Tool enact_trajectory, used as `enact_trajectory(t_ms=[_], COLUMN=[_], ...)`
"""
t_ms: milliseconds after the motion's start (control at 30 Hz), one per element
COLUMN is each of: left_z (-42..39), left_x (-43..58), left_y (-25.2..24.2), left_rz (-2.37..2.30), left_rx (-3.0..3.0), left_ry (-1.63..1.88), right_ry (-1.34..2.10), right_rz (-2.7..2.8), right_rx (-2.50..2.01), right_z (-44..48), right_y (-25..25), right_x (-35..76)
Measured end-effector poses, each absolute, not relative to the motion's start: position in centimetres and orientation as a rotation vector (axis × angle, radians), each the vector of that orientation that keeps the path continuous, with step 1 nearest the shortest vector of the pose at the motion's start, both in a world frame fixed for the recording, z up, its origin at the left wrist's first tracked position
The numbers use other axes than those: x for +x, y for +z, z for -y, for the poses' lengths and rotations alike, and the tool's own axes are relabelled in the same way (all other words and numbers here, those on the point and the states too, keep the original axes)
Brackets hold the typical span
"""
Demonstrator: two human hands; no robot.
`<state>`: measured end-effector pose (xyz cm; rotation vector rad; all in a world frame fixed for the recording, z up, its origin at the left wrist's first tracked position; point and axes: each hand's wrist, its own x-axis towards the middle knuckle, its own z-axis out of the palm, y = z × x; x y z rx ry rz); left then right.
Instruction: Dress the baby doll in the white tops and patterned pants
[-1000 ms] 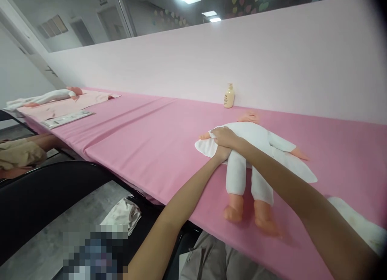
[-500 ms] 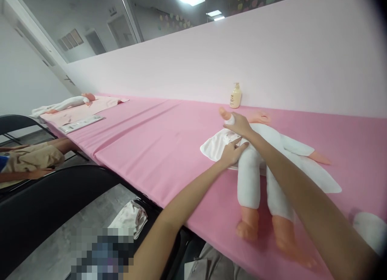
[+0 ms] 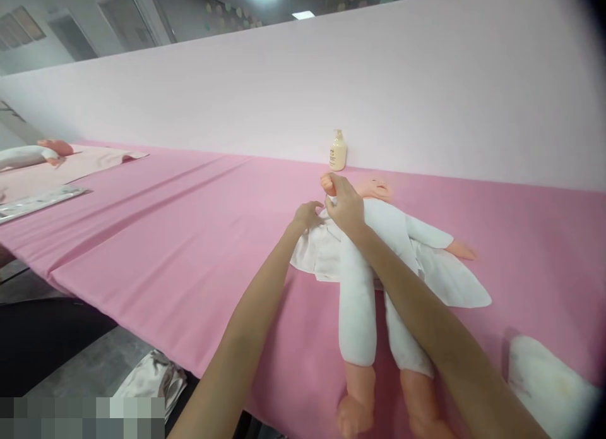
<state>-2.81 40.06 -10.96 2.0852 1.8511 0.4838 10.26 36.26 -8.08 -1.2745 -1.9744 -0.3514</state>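
A baby doll [image 3: 357,300] in white clothing lies on the pink table cover, its feet toward me and its head [image 3: 376,189] at the far side. My right hand [image 3: 347,205] is closed around the doll's arm near its small fist [image 3: 327,184], which is raised. Just left of it, my left hand [image 3: 307,216] has its fingers bent at the upper edge of a white baby garment [image 3: 315,252]. That garment lies under the doll and spreads out on both sides. My right forearm crosses over the doll's body and hides part of it.
A cream pump bottle [image 3: 338,151] stands by the wall behind the doll. White folded cloth [image 3: 544,369] lies at the near right. Far left are another doll [image 3: 28,156] on a pale mat and a flat packet [image 3: 42,202]. A black chair [image 3: 52,331] stands below the table edge.
My left hand has moved from the doll's hip up to the garment's upper left edge. My right hand keeps hold of the doll's arm. The view has turned right.
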Motion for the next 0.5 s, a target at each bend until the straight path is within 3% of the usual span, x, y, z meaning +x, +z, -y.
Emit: enact_trajectory(t_ms=[233, 500], left_z=[-38.2, -35.8], left_x=[-5.4, -3.7], left_y=[-6.8, -2.5], left_rz=[-1.997, -1.918], left_rx=[1.925, 2.27], left_ry=[0.34, 0.673], right_ry=[-0.485, -0.441], right_rz=[2.133, 2.104], right_rx=[-1.412, -1.615], right_z=[-35.8, -35.6], right_y=[-8.7, -9.5], right_x=[9.0, 7.9])
